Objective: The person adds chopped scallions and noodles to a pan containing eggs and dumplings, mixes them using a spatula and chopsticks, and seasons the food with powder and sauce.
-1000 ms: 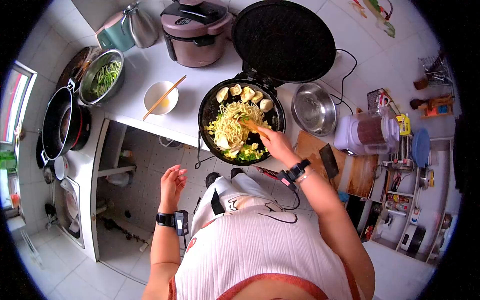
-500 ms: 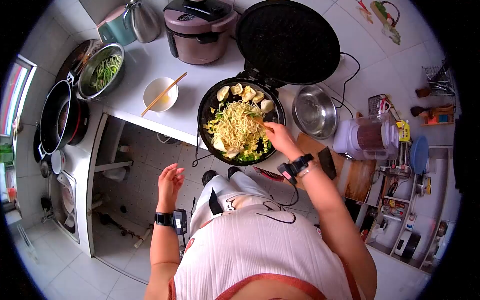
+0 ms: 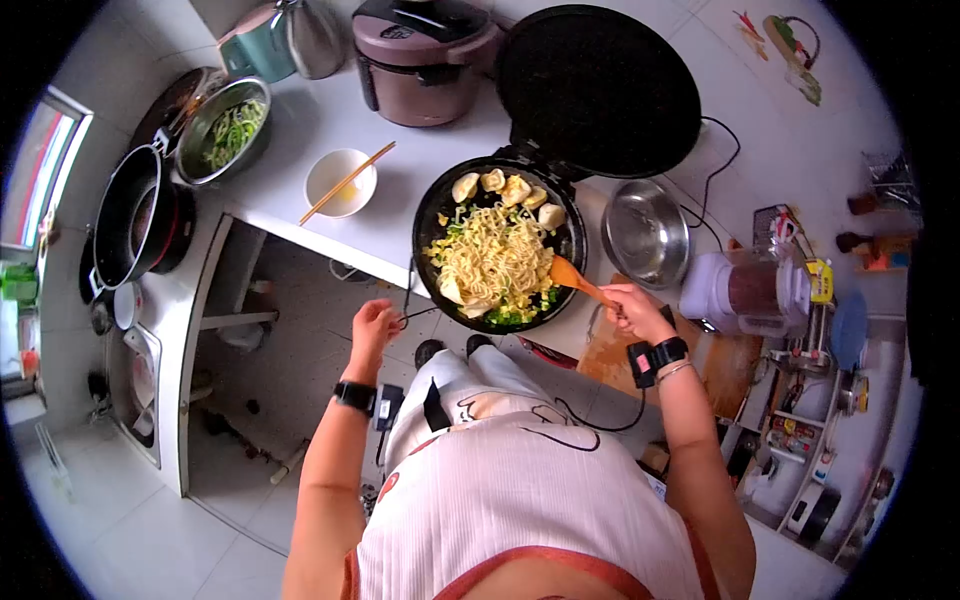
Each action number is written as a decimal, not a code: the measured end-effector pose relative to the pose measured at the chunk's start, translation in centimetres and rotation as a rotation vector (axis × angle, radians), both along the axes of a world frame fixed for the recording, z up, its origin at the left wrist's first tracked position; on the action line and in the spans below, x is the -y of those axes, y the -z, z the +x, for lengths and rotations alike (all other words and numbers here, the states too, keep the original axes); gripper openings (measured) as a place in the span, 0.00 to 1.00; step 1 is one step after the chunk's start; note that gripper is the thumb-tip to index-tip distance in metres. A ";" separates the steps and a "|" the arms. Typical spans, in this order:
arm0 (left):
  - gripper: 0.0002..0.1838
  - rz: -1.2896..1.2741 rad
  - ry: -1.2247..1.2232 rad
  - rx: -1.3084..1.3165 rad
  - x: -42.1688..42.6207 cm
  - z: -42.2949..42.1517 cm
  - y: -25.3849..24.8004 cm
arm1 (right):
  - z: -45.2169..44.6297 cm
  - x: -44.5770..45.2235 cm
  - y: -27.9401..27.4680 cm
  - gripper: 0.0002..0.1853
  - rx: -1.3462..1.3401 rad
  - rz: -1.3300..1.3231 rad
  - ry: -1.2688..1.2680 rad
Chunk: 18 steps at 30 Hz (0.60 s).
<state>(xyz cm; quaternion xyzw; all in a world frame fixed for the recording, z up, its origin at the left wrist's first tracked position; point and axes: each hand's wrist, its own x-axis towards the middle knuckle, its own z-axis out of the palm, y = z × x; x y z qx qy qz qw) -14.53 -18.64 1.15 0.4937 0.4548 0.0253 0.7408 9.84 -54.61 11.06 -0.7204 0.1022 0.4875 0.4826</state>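
My right hand (image 3: 632, 308) grips the handle of an orange-brown wooden spatula (image 3: 572, 276). Its blade reaches over the right rim into the round black electric griddle (image 3: 425, 205), touching the edge of the noodles (image 3: 497, 255). Dumplings (image 3: 515, 190) line the back of the griddle, and chopped greens (image 3: 510, 316) with yellow bits lie around the noodles. In front of the griddle's left side, my left hand (image 3: 374, 326) hangs with its fingers curled in and nothing visible in them. A dark wire loop (image 3: 408, 317) is close to its fingertips.
The griddle's lid (image 3: 600, 90) stands raised behind it. A steel bowl (image 3: 647, 235) and cutting board (image 3: 620, 352) are at right. Leftward sit a white bowl with chopsticks (image 3: 340, 185), a basin of green vegetables (image 3: 225, 135) and a wok (image 3: 130, 220). A rice cooker (image 3: 420, 85) stands behind.
My right hand has drawn back right and toward me, pulling the spatula from the noodles' middle to their right edge. My left hand has risen slightly rightward, fingers curling. The view has shifted a little.
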 end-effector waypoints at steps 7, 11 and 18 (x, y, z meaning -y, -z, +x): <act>0.15 1.317 0.025 0.010 -7.9 6.6 -0.4 | 0.4 -1.6 5.2 0.16 -0.346 0.162 0.150; 0.18 1.621 0.149 -0.242 -13.1 10.9 -0.9 | -2.2 -5.2 3.3 0.18 0.079 0.140 -0.013; 0.09 1.801 0.548 -0.495 -16.7 13.9 1.6 | -4.3 -4.8 0.7 0.17 0.495 -0.124 -0.311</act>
